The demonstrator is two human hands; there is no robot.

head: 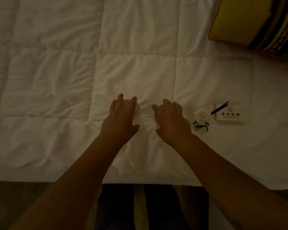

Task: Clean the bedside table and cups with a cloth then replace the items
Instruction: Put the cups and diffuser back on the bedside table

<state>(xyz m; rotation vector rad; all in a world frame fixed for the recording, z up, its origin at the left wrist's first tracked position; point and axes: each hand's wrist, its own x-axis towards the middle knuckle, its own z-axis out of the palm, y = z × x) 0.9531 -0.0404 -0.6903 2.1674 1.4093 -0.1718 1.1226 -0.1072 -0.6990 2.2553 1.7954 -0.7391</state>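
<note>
Two cups on bed: my left hand grips one cup, right hand curled, contents unclear; replacing remains, I judge.

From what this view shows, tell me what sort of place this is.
Probably a hotel bedroom. A white quilted duvet covers a bed, a yellow patterned cushion lies at the far right, and a white cup sits beside a printed card with small dark sachets, like guest supplies.
</note>
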